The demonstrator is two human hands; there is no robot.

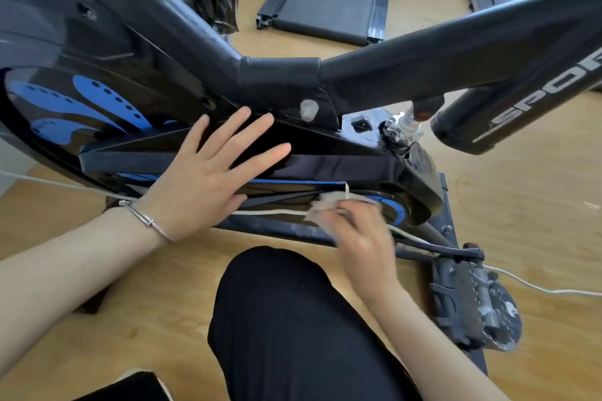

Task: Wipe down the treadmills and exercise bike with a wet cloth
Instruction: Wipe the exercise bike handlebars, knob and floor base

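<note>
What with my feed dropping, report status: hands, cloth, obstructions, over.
Left hand open, flat on exercise bike chain cover. Right hand holds cloth, low on same cover. White cable runs right under the cloth.

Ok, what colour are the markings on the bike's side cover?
Blue markings on a glossy black side cover; head view.
</note>
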